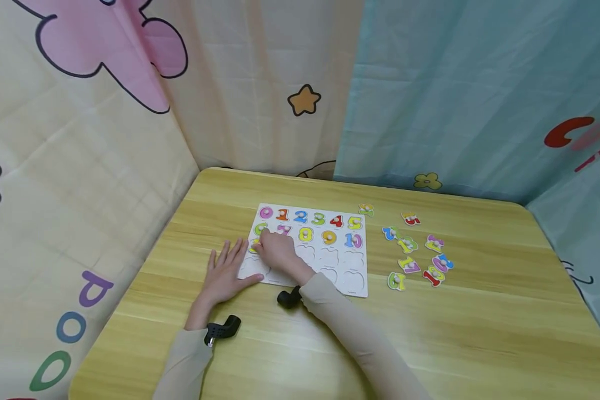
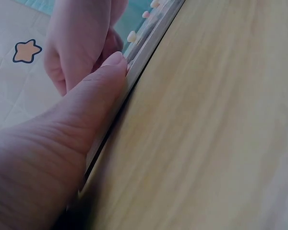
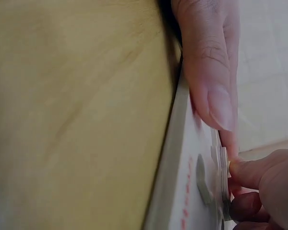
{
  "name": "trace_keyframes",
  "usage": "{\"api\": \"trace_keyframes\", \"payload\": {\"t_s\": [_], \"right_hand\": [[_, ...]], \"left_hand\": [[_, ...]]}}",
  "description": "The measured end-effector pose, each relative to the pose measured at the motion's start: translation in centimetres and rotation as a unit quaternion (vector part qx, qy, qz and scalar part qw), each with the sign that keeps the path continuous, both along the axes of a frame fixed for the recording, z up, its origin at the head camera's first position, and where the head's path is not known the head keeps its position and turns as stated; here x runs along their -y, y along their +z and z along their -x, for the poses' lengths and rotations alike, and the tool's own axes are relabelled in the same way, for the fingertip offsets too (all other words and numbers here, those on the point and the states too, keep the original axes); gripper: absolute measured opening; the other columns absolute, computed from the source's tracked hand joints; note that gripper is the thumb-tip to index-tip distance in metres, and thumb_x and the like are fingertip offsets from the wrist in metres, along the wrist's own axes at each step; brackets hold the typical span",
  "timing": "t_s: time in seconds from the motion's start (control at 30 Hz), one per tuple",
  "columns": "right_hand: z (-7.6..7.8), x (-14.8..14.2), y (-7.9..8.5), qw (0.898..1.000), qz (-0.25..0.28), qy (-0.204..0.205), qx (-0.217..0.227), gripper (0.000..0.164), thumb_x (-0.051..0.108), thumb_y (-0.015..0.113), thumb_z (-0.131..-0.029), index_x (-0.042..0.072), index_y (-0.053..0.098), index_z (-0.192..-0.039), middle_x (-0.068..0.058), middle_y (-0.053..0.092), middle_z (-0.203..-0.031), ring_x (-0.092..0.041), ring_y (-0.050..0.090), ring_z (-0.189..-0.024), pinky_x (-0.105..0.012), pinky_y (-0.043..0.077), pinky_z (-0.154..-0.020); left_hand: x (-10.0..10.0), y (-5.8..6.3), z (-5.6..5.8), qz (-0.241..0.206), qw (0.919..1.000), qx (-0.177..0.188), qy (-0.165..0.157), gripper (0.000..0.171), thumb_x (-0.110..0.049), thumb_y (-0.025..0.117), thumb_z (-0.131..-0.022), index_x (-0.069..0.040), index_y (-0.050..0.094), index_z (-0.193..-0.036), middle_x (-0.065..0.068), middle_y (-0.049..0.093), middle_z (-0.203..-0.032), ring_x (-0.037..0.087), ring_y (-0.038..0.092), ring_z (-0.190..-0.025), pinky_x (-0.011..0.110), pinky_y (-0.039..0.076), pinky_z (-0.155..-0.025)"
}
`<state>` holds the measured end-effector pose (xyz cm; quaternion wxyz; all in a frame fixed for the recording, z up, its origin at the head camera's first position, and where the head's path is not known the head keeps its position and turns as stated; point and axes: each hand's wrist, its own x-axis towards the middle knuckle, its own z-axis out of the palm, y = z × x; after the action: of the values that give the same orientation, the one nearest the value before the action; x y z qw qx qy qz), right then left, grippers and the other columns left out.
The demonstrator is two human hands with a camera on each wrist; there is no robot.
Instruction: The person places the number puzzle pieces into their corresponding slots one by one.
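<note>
Your right hand is closed to a pinch, thumb and curled fingers on a yellow piece at the left end of the board's third row, left of centre in the frame. Your left hand lies flat with fingers spread on the table, its thumb on the board's lower edge; it grips nothing and seems to steady the board.

I judge you are seating that piece. Its edge looks raised above the board in the right wrist view, but your fingers hide the fit, so I cannot tell how far in it is. The next move seems to call for matching its outline to the recess, pressing evenly, then releasing it.

Beyond your fingers, the upper rows read 0 to 5, then 6 to 10, with the 7 partly covered. Bare recesses show in the lower rows; their captions are too small to read, and red lettering near the edge blurs in the right wrist view.

Right of centre lie loose pieces, two-digit by their look; one seems to be 17, the others I can't read surely. No brand can be made out. Behind hangs a curtain; its letters, lower left, include two o's.
</note>
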<state>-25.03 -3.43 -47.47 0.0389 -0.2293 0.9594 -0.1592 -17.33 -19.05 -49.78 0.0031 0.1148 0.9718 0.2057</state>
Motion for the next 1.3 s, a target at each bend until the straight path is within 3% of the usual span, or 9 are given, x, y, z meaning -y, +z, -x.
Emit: {"api": "trace_keyframes", "payload": {"t_s": [0.2,0.6,0.87,1.2,1.3], "right_hand": [[0.3,1.0,0.4,0.999,-0.026,-0.020,0.007,0.032,0.043,0.053,-0.095,0.011,0.055,-0.094,-0.002,0.059,-0.070,-0.018,0.060,-0.065,-0.034,0.048,-0.057],[0.4,1.2,1.1,0.996,-0.082,-0.022,0.032,0.036,0.046,0.056,-0.093,0.012,0.059,-0.103,-0.002,0.064,-0.083,-0.018,0.061,-0.074,-0.034,0.048,-0.063],[0.1,1.2,0.7,0.997,-0.055,-0.039,0.049,0.034,0.046,0.055,-0.093,0.013,0.058,-0.101,-0.003,0.063,-0.081,-0.021,0.062,-0.075,-0.036,0.048,-0.064],[-0.7,1.3,0.2,0.996,-0.056,-0.059,0.020,0.038,0.048,0.054,-0.093,0.013,0.056,-0.105,-0.004,0.064,-0.077,-0.023,0.065,-0.074,-0.036,0.048,-0.060],[-1.1,0.7,0.5,0.997,-0.049,-0.056,0.020,0.034,0.046,0.056,-0.093,0.013,0.058,-0.100,-0.002,0.063,-0.074,-0.022,0.063,-0.072,-0.037,0.047,-0.062]], "left_hand": [[0.0,0.2,0.1,0.002,1.0000,-0.004,-0.003,0.098,-0.066,0.055,-0.083,-0.010,0.016,-0.153,0.011,0.011,-0.157,0.036,-0.002,-0.142,0.056,-0.009,-0.108],[0.0,0.1,0.1,0.001,1.0000,-0.005,-0.005,0.097,-0.068,0.054,-0.083,-0.011,0.017,-0.153,0.011,0.012,-0.157,0.036,-0.001,-0.142,0.057,-0.009,-0.108],[0.2,0.0,-0.1,0.000,1.0000,-0.002,-0.004,0.096,-0.066,0.055,-0.083,-0.010,0.018,-0.152,0.013,0.012,-0.157,0.036,-0.001,-0.142,0.057,-0.009,-0.108],[0.2,0.1,-0.2,-0.003,1.0000,-0.003,-0.002,0.096,-0.064,0.057,-0.083,-0.009,0.019,-0.152,0.013,0.013,-0.156,0.037,0.000,-0.142,0.057,-0.009,-0.108],[0.0,0.2,-0.1,-0.002,1.0000,-0.001,-0.002,0.096,-0.065,0.056,-0.083,-0.009,0.019,-0.152,0.013,0.013,-0.157,0.037,-0.001,-0.142,0.057,-0.009,-0.108]]}}
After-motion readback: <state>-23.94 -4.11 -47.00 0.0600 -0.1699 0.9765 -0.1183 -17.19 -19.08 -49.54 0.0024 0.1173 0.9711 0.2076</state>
